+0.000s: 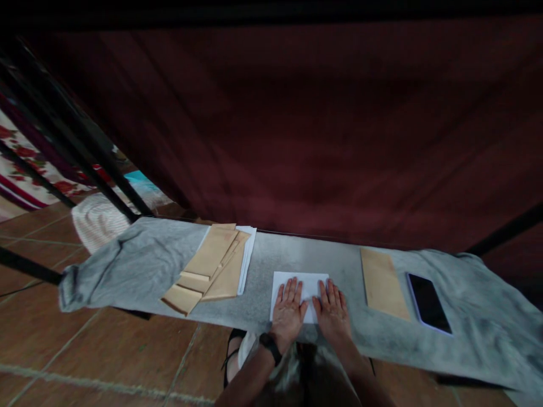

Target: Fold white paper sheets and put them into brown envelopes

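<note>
A sheet of white paper (307,279) lies flat on the grey cloth in front of me. My left hand (288,310) rests palm down on its left part, fingers stretched out. On its right edge lies my right hand (333,308), also flat with the fingers extended and partly past the paper. Whether the sheet is folded, I cannot tell. To the left are several brown paper envelopes (227,277), overlapping on top of a stack of white paper (247,263). A single brown envelope or piece of brown paper (384,282) lies to the right of my right hand.
The grey cloth (271,249) covers a long narrow bench. A phone (429,302) with a purple edge lies at the right. Behind the bench hangs a dark red curtain (305,135). Dark metal bars (97,164) stand at the left, above a tiled floor (127,350).
</note>
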The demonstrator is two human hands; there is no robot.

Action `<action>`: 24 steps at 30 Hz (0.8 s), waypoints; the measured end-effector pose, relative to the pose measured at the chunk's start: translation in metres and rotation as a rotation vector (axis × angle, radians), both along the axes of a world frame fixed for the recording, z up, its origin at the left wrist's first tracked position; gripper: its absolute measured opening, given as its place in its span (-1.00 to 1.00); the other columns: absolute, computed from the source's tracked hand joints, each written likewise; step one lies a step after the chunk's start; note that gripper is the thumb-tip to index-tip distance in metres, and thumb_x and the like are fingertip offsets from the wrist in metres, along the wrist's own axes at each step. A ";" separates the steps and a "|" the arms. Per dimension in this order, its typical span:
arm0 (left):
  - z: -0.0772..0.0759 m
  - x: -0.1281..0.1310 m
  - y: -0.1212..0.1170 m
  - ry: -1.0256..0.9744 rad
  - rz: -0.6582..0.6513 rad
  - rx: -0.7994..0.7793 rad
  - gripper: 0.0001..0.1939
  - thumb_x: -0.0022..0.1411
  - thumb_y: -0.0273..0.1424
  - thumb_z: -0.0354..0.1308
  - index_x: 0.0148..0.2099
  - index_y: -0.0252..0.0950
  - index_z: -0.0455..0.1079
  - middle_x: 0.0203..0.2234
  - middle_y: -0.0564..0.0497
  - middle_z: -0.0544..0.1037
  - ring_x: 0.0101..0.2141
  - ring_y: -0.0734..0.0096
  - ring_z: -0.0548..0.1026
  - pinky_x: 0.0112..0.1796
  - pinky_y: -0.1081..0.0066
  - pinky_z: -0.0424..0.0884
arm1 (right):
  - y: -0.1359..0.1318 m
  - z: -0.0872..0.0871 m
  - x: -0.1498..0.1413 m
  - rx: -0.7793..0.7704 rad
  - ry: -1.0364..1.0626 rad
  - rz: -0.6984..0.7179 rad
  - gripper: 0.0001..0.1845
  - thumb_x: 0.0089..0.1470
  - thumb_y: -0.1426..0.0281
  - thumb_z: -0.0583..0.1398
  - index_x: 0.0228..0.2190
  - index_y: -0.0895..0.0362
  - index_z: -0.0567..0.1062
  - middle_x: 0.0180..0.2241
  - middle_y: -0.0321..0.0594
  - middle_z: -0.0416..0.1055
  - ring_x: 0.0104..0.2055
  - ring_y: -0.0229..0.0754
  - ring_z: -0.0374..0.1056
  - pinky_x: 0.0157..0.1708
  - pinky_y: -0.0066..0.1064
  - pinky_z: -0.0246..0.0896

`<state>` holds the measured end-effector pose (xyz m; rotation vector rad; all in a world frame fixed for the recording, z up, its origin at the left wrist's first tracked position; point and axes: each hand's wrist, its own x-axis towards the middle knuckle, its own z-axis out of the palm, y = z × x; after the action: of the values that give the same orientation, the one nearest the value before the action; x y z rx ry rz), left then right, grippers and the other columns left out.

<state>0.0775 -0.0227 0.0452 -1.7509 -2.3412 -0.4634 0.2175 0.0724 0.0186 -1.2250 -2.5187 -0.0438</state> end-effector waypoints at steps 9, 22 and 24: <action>0.005 -0.031 -0.022 0.037 0.058 -0.022 -0.38 0.46 -0.13 -0.13 0.42 -0.32 0.12 0.37 -0.21 0.17 0.35 0.09 0.17 0.28 0.02 0.15 | -0.007 0.016 -0.013 -0.004 0.054 -0.058 -0.43 0.36 0.29 -0.03 0.31 0.21 0.24 0.35 0.10 0.13 0.36 0.12 0.09 0.32 0.08 -0.13; 0.005 -0.032 -0.020 0.037 0.041 -0.029 -0.36 0.45 -0.13 -0.19 0.41 -0.38 0.13 0.37 -0.25 0.17 0.36 0.05 0.13 0.29 -0.01 0.09 | -0.028 0.016 -0.008 0.003 0.090 0.089 -0.43 0.34 0.24 0.08 0.32 0.08 0.22 0.36 -0.04 0.14 0.37 -0.02 0.09 0.31 -0.07 -0.03; 0.005 -0.032 -0.019 0.028 0.044 -0.033 -0.36 0.45 -0.13 -0.20 0.41 -0.38 0.14 0.37 -0.24 0.17 0.37 0.05 0.12 0.30 0.00 0.07 | -0.024 0.017 0.003 0.007 0.072 0.052 -0.43 0.35 0.25 0.07 0.32 0.10 0.22 0.35 -0.03 0.16 0.36 -0.02 0.11 0.30 -0.07 -0.03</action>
<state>0.0455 -0.0420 0.0499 -1.7045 -2.3757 -0.3933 0.2203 0.0482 0.0351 -1.1367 -2.4846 0.0036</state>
